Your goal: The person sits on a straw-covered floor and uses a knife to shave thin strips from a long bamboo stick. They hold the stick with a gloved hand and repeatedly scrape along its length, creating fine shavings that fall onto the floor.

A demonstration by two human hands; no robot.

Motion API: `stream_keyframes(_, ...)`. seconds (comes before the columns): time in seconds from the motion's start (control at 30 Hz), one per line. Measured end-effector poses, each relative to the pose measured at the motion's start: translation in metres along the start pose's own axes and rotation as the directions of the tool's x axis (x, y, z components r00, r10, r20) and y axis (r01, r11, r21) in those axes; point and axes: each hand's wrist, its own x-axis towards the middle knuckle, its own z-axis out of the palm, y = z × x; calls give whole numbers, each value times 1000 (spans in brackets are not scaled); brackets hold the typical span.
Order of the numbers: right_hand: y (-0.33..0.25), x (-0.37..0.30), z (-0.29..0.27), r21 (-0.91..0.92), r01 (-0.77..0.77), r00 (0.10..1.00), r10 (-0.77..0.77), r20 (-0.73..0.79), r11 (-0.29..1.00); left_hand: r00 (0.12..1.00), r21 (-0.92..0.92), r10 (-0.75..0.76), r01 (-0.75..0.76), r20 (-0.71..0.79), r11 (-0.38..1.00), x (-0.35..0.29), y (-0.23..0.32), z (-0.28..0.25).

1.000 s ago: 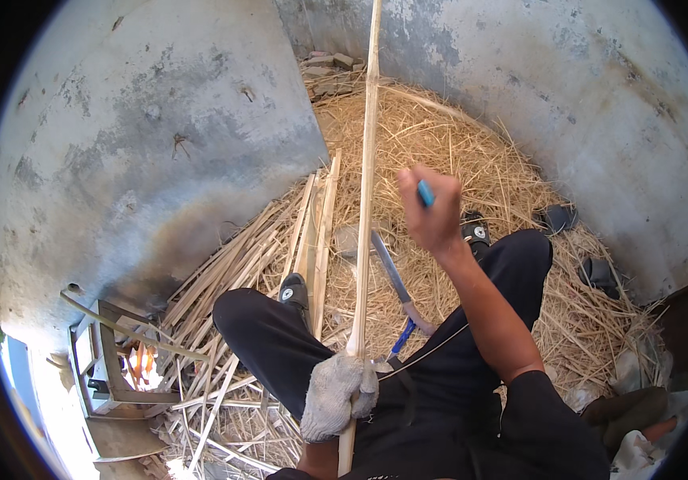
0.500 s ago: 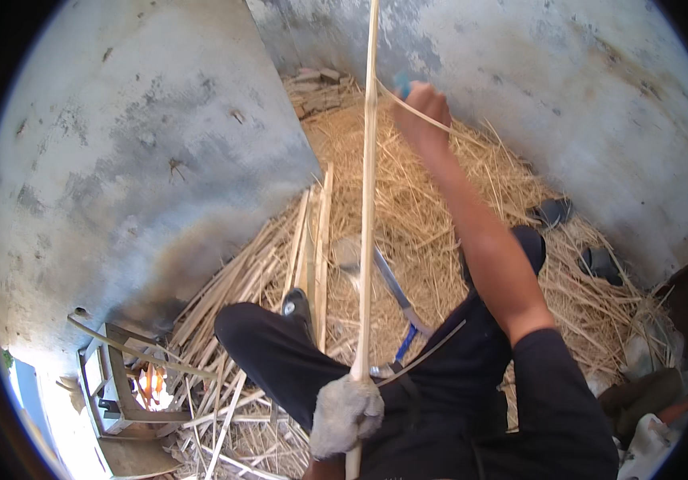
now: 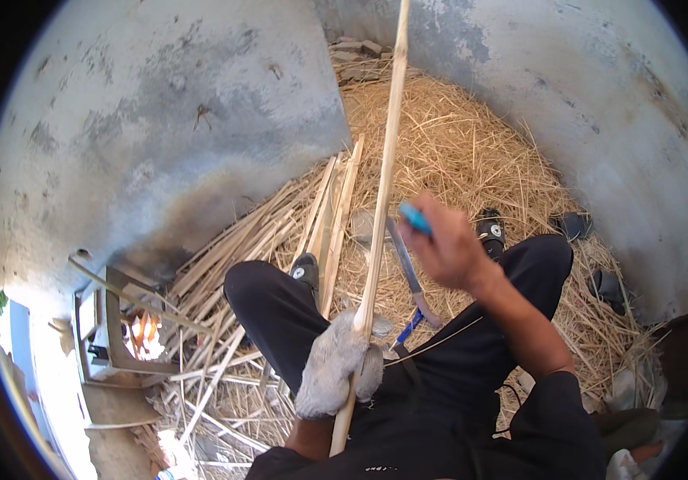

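Note:
My left hand [image 3: 334, 364], in a thick pale grey work glove, is wrapped round a long peeled bamboo strip [image 3: 382, 216]. The strip slants from my lap up past the top edge of the picture. Right of it, my bare right hand [image 3: 454, 246] is closed on a blue-handled tool [image 3: 415, 218]; its working end is too blurred to make out. The hand is apart from the strip. Between my knees lies a long metal blade [image 3: 404, 258], close to a blue handle [image 3: 410, 326]. A thin shaving [image 3: 445, 339] lies across my right thigh.
Split bamboo strips [image 3: 260, 232] are piled to the left, beside a low metal stove [image 3: 108, 352] with a fire [image 3: 144, 332] in it. Straw-like shavings [image 3: 472, 152] heap up ahead. Grey walls [image 3: 160, 120] enclose the corner. Dark shoes [image 3: 574, 226] lie at right.
My right hand has come back from the strip's far part toward my body. The thin curl beside that hand no longer shows. My left hand and the strip's lower part have moved up.

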Motion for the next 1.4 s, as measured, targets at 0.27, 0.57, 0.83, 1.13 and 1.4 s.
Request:
stream_keyframes(0.27,-41,-8,11,-114,151,983,-136,127,982,1000,-120,8,-9,-7,993,14,1,-4)
stream_keyframes(0.57,1,24,38,-342,173,981,-131,141,924,999,-256,26,-16,39,967,27,7,-23)
stream_keyframes(0.83,78,53,-22,-287,-256,938,166,-305,923,981,-110,-5,-17,-191,994,11,15,-18)
stream_keyframes(1.13,-18,9,27,88,190,959,-204,197,978,979,-12,3,-5,-202,1000,15,13,-2)
stream_keyframes(1.4,-8,3,23,-54,314,932,-297,210,948,989,15,63,-62,-131,998,8,6,-5)
